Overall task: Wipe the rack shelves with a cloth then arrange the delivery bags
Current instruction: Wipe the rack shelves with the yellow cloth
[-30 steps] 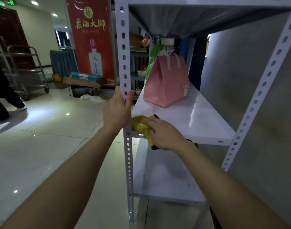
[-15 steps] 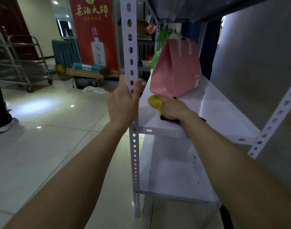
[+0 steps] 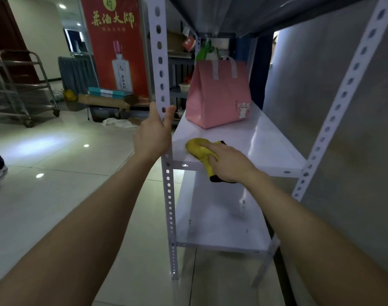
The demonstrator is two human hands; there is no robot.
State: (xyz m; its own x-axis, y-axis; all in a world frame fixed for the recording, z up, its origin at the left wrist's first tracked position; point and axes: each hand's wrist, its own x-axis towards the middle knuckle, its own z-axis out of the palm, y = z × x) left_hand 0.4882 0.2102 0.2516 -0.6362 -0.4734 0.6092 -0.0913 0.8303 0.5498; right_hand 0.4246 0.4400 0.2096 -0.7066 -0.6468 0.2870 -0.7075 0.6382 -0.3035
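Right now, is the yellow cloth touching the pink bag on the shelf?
Apart. The head view shows bare white shelf between the yellow cloth and the pink bag.

Dim indoor scene; ceiling-light glare on floor tiles (image 3: 56, 155); wide-angle edge distortion; slight blur throughout.

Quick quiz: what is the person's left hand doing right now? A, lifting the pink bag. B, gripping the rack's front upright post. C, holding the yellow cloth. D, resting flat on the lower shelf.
B: the left hand is wrapped round the perforated upright post, while the right hand holds the yellow cloth on the shelf and the pink bag stands untouched.
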